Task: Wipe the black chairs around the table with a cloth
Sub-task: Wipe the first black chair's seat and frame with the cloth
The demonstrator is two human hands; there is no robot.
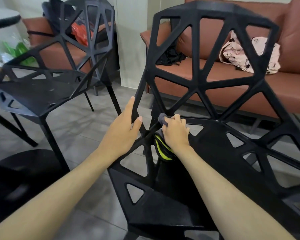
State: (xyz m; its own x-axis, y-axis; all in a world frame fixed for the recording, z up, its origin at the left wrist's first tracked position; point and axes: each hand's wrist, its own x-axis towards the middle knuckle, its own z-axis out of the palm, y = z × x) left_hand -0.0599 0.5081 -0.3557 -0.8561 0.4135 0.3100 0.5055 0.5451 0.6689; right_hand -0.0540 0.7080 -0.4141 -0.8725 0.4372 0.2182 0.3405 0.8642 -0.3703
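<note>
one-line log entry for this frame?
phase: wiping | right hand: presses cloth on near chair | left hand: holds chair edge

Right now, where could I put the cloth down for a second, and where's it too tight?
Free: the solid seat panel of the near chair, just toward you from the right hand and cloth; also the left chair, whose seat is bare. Crowded: the seat-back corner, where the left hand grips the frame strut and triangular cutouts leave gaps.

We see soft, even daylight with faint shadows; the far chair (pixel 47 70) smears with motion blur (as does the left edge), and wide-angle distortion bends the borders.
</note>
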